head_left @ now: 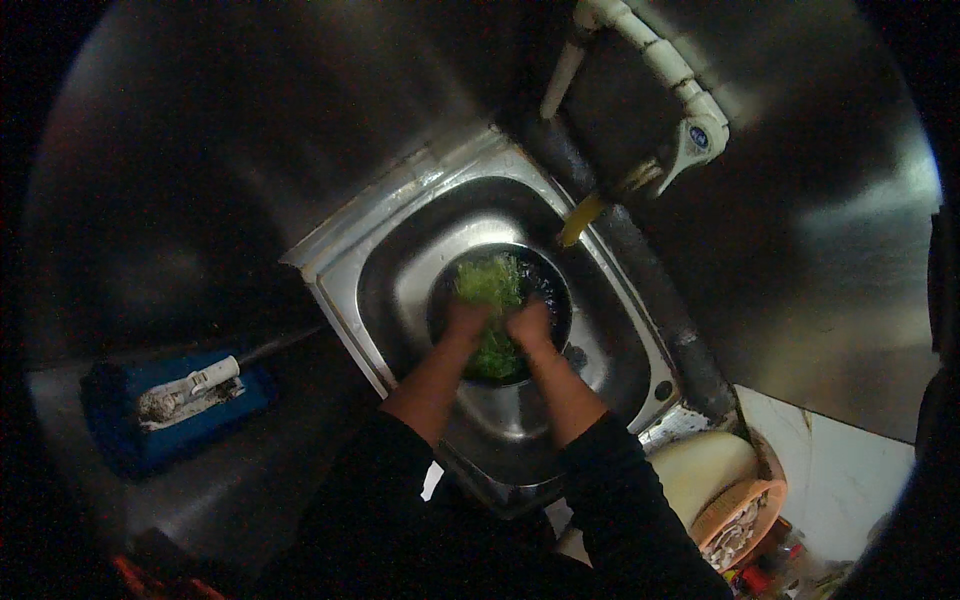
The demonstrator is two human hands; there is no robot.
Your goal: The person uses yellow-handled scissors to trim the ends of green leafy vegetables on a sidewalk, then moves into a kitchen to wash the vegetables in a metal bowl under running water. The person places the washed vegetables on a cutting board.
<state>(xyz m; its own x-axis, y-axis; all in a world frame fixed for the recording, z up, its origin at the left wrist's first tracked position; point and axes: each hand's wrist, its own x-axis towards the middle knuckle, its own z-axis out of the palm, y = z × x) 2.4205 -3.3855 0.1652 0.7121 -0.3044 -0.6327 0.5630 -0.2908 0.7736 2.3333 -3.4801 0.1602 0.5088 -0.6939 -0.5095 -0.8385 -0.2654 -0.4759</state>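
Note:
A round, dark-looking bowl (563,335) stands inside the stainless steel sink (395,250), with water and leafy greens (488,278) in it. Both of my hands reach down into the bowl. My left hand (468,322) is closed on the greens at the bowl's left side, blurred by motion. Close beside it, my right hand (530,322) curls its fingers in among the greens too. The fingertips of both are hidden by leaves and water, and the exact kind of greens is too blurred to tell.
A white tap (697,140) with a yellowish spout hose (580,220) hangs over the sink's far right edge. To the left, a white-handled tool (190,390) lies on a blue pad (130,450). An orange basket (775,497) of pale pieces stands at the lower right.

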